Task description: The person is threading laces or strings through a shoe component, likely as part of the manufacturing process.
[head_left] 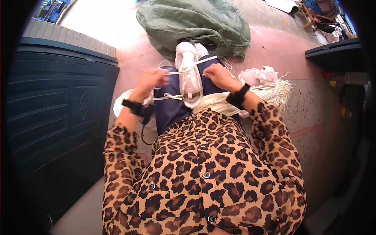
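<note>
The pale shoe point(190, 83) sits between the two legs point(168, 111), probably so that they hold it steady and both hands are free. The left hand point(154, 81), which is blurred, has its fingers closed on the white lace point(175, 73) above the shoe, perhaps for tension, while the right hand point(218, 75) has its fingertips bent together, but I cannot tell whether they pinch this lace. A loose bundle of laces point(280, 92) lies on the right side, seemingly for easy reach.
</note>
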Tool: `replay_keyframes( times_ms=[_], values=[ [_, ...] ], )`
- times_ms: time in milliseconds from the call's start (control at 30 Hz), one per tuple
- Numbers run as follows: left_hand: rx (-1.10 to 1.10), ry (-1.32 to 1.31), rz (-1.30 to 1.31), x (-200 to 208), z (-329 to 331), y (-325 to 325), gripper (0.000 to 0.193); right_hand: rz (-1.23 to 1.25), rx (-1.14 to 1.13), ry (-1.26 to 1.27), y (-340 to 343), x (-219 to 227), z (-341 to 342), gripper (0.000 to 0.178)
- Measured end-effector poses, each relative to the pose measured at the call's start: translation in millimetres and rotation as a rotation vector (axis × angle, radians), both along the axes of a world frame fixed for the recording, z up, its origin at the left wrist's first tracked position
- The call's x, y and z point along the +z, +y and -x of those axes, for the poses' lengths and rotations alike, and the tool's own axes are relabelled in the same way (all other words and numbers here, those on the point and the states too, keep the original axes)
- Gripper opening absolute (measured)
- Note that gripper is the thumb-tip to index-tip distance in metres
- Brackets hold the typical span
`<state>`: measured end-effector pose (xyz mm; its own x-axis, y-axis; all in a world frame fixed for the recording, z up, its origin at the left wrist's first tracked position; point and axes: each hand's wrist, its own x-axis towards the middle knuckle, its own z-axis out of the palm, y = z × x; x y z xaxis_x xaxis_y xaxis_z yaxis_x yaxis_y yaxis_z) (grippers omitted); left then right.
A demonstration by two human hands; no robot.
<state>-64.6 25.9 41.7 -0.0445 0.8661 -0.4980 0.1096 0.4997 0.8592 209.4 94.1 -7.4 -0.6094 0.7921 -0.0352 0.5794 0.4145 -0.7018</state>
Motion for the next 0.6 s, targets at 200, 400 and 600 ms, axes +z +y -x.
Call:
replay_keyframes(
  times_ms=[200, 400, 600],
  values=[
    [-0.398, 0.837, -0.547, -30.7, -59.1, 7.1, 0.018, -0.185, -0.145, -0.189, 4.0, -6.2, 23.2, 0.015],
    [-0.228, 0.838, -0.49, -36.1, -56.8, -3.6, 0.016, -0.197, -0.038, -0.3, 8.8, -7.1, 32.7, 0.013],
    [-0.205, 1.073, -0.51, -38.6, -55.3, 0.1, 0.016, -0.185, 0.05, -0.391, 8.7, -6.9, 40.6, 0.015]
  ],
)
